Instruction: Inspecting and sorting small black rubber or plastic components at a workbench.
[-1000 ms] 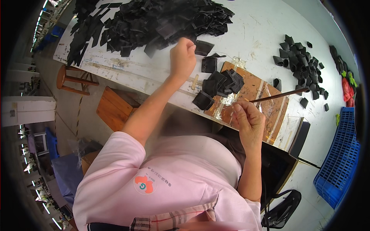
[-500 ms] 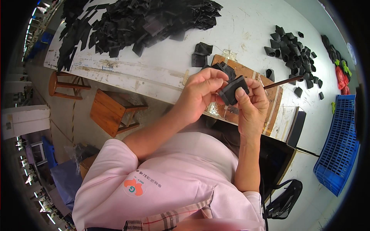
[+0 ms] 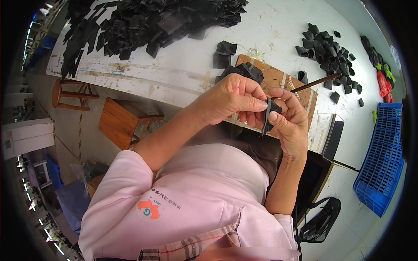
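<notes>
A small folded piece of black fabric (image 3: 271,114) is held up between my two hands, over the front edge of the table. My left hand (image 3: 237,101) pinches its upper left edge between thumb and fingers. From the other side, my right hand (image 3: 291,119) grips it with the thumb in front and curled fingers behind. The piece is turned nearly edge-on, so its faces hardly show. Beyond the hands lies a brown board (image 3: 272,78), with several black fabric pieces (image 3: 249,71) on and beside it. A dark rod (image 3: 320,81) slants over the board, its near end hidden behind my right hand.
A big heap of flat black pieces (image 3: 170,21) covers the table's far left. Folded black pieces (image 3: 326,52) are piled at the far right. A blue plastic crate (image 3: 379,161) stands at right. Wooden stools (image 3: 119,124) are on the floor at left.
The black piece has turned from showing its broad face to nearly edge-on. My left fingers have moved right onto its edge; my right hand has shifted slightly lower. The view has shifted a little.
</notes>
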`<action>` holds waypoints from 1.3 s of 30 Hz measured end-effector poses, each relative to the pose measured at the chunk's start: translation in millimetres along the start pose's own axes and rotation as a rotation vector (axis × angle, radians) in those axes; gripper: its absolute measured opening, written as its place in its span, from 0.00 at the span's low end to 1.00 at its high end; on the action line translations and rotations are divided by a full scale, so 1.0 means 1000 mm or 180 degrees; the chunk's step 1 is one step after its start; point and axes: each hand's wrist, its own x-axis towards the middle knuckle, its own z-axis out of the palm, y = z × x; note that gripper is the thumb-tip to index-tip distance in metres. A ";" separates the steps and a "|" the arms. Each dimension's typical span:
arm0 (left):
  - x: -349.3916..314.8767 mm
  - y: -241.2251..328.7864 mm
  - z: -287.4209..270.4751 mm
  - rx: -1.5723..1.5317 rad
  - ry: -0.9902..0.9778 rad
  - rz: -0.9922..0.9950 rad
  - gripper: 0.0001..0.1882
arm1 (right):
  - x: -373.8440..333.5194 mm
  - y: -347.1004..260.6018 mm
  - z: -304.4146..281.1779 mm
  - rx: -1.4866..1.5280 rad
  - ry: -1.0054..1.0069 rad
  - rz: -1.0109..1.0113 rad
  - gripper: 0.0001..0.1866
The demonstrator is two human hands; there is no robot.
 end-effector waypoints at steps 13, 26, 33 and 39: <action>-0.003 -0.010 0.026 0.1991 0.1041 0.1260 0.03 | -0.012 0.002 0.021 -0.2525 0.1086 -0.1664 0.08; 0.020 -0.014 0.036 -0.1097 0.1178 0.0440 0.07 | -0.001 0.011 0.014 -0.3705 0.1705 -0.1978 0.04; 0.033 -0.009 0.054 0.0340 0.1181 0.1281 0.09 | 0.000 -0.002 -0.006 0.1513 0.0762 -0.0392 0.04; 0.046 0.010 0.069 0.0290 0.1293 0.1349 0.07 | 0.000 -0.032 -0.002 0.1312 0.0582 -0.0366 0.10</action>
